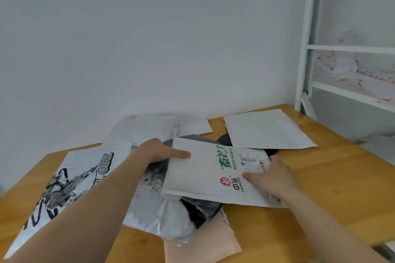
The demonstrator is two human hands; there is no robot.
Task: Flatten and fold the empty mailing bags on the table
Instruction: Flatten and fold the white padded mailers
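Observation:
A white padded mailing bag [205, 173] with green and red print lies on top of a heap of bags at the table's middle. My left hand [162, 151] grips its far left edge, thumb on top. My right hand [271, 179] holds its right side near the shipping label, thumb pressed on the upper face. Under it sit crumpled black and grey bags [201, 209]. A large white bag with black "GIRL" print [70, 179] lies flat at the left. A pink bag [203, 243] lies at the front.
The wooden table [333, 179] meets a white wall at the back. Flat white bags [265, 130] lie at the back right, more white ones [149, 128] at the back centre. A white metal bed frame [307, 49] stands at the right.

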